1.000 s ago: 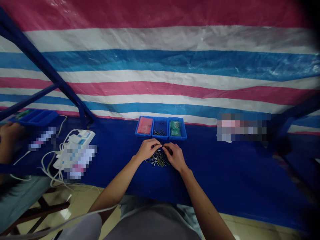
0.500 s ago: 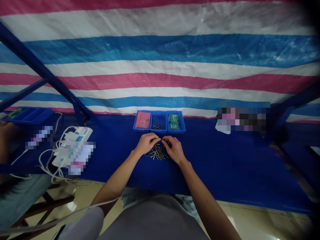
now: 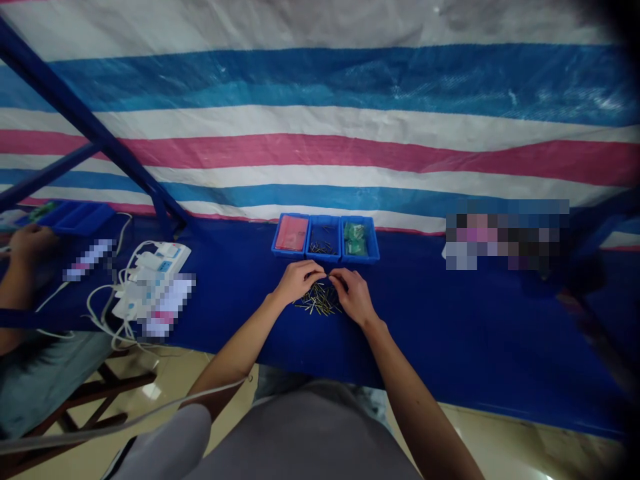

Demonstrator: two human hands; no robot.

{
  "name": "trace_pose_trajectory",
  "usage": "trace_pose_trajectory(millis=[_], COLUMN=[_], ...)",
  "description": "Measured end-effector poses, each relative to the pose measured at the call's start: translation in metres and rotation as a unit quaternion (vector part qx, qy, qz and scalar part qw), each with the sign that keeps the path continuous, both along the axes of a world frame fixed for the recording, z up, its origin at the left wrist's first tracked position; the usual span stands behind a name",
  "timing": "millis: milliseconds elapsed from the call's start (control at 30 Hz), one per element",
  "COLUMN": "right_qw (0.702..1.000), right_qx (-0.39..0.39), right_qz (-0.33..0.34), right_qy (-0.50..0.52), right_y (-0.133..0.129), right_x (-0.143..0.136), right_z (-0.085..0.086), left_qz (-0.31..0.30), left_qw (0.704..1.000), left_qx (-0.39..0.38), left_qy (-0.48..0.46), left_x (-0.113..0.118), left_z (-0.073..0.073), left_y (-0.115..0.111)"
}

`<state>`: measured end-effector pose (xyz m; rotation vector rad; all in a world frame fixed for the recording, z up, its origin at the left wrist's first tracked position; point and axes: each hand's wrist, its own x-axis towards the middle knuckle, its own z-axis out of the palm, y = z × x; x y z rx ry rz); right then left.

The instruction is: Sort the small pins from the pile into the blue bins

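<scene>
My left hand (image 3: 301, 281) and my right hand (image 3: 354, 295) meet fingertip to fingertip over a pile of loose screws (image 3: 319, 301) on the blue table. Both are closed in a pinch, and what lies between the fingertips is too small to make out. Just beyond stand three joined blue bins: the left bin holds a pink packet (image 3: 292, 233), the middle bin (image 3: 323, 251) some dark screws, and the right bin green packets (image 3: 355, 239).
White power strips with cables (image 3: 150, 273) lie at the left on the blue table (image 3: 450, 333). Farther left are a person's hand (image 3: 31, 244) and a blue tray (image 3: 85, 217). Blurred-out items sit at the back right, before a striped sheet (image 3: 310, 150).
The view has shifted slightly. My fingertips have come closer together above the pile. At the far left, the other person's hand has come further into view near the blue tray.
</scene>
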<state>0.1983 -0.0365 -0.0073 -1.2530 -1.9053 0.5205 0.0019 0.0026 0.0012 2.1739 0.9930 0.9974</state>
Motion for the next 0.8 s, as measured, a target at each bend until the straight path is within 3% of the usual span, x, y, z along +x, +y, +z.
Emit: trace_pose_trajectory(millis=[800], right_qw=[1.0], right_qx=[0.02], right_qz=[-0.013], right_qy=[-0.017], right_y=[-0.0005], right_x=[0.0004], right_z=[0.0015], left_qz=[0.003], left_qw=[1.0], left_qx=[-0.011], left_qy=[0.002], left_x=[0.0016], left_z=[0.0009], left_y=[-0.0007])
